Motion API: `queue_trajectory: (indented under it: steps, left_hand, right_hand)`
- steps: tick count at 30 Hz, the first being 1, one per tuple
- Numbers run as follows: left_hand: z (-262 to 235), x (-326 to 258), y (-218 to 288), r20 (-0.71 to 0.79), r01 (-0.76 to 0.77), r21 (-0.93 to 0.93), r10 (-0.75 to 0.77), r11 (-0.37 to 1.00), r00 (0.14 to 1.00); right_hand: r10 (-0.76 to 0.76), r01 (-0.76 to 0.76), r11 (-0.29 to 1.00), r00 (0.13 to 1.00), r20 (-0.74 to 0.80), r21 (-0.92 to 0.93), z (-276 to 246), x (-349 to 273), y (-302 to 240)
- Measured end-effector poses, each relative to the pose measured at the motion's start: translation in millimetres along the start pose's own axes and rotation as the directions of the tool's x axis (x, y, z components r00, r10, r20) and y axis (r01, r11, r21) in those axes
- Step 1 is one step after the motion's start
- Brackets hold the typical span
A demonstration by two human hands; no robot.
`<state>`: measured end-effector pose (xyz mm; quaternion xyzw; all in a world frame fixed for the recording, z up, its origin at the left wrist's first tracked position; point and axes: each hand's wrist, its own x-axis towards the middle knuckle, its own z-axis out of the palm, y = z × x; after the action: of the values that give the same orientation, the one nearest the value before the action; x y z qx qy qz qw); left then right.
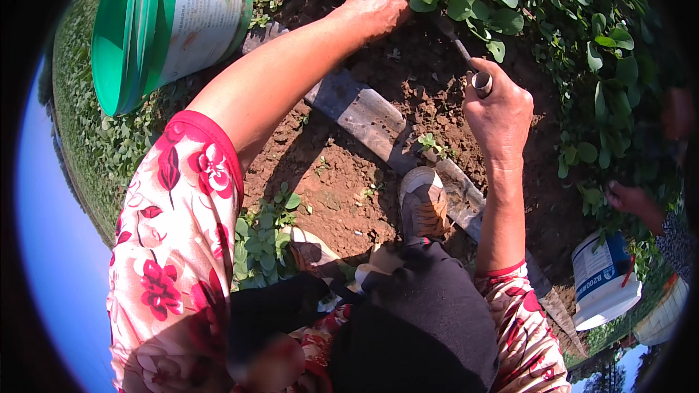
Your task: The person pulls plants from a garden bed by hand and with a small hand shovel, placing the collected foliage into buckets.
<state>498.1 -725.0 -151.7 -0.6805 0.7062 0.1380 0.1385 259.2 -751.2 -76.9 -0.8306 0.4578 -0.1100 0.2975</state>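
Bare brown soil (349,175) of a garden bed, edged with leafy green plants (510,0), carries a person crouching with one shoe (424,204) planted for balance. Left hand (375,6) reaches into the plants at the bed's far edge, its grip hidden among the leaves, while the right hand (499,113) is clenched around a metal-handled digging tool (466,58) angled into the earth beside them. A green bucket (164,25) lies tipped at the far left edge.
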Motion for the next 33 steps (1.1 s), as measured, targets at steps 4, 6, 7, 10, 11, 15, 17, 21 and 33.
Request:
queue_trajectory:
  steps: [4,6,7,10,11,15,17,21,33]
  left_hand:
    - [-0.7,5.9,-0.9,-0.074,-0.042,-0.107,0.034,0.993,0.997]
    - [2.7,6.5,1.1,-0.093,0.009,-0.148,-0.023,0.989,0.995]
    - [6.0,6.6,1.5,-0.102,0.035,-0.168,-0.053,0.985,0.993]
    - [9.0,15.7,9.3,-0.157,0.186,-0.157,-0.21,0.97,0.965]
    - [8.7,18.3,9.9,-0.137,0.169,-0.169,-0.193,0.971,0.972]
    - [-0.9,6.0,8.9,-0.14,0.123,-0.228,-0.157,0.966,0.978]
    - [2.8,-1.5,-0.2,-0.238,0.096,-0.218,-0.148,0.971,0.96]
    - [8.5,-25.6,-3.4,-0.32,0.114,-0.239,-0.189,0.964,0.929]
    - [-9.4,-3.1,-24.8,-0.268,0.22,-0.161,-0.257,0.962,0.928]
  right_hand:
    - [0.026,-0.026,0.995,1.0,-0.002,-0.099,13.8,10.4,-15.5]
    - [-0.002,0.002,0.99,1.0,0.002,-0.142,19.0,15.5,-24.8]
    - [-0.012,0.013,0.99,1.0,0.009,-0.14,20.2,16.9,-25.9]
    - [-0.083,0.083,0.993,0.997,-0.004,-0.084,22.1,17.1,-13.6]
    - [-0.113,0.115,0.989,0.993,0.024,-0.091,17.8,14.1,-6.6]
    - [-0.076,0.078,0.989,0.997,0.022,-0.124,6.6,-5.4,-5.0]
    - [-0.101,0.099,0.99,0.995,-0.016,-0.098,8.8,-8.5,-12.0]
    - [-0.14,0.14,0.99,0.99,-0.018,-0.016,22.4,0.6,-15.2]
    - [0.091,-0.076,0.989,0.99,-0.112,0.129,43.0,34.2,-31.7]
